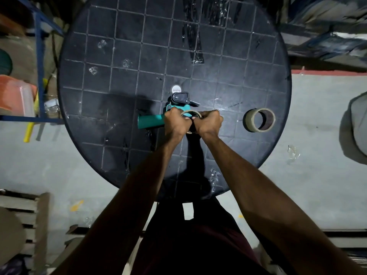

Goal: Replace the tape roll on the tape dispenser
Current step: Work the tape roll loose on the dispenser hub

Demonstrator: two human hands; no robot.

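Observation:
A teal tape dispenser with a black head lies on the round black table, its handle pointing left. A thin tape roll or core sits at the dispenser's spool. My left hand and my right hand both grip this roll from either side, fingers closed over it. Most of the roll and the spool are hidden by my hands. A fuller brown tape roll stands on edge to the right, apart from both hands.
Strips of clear tape stick to the table's far side, with small scraps elsewhere. A blue metal rack with an orange bin stands left. Wooden pallets lie at lower left. A grey object sits at the right edge.

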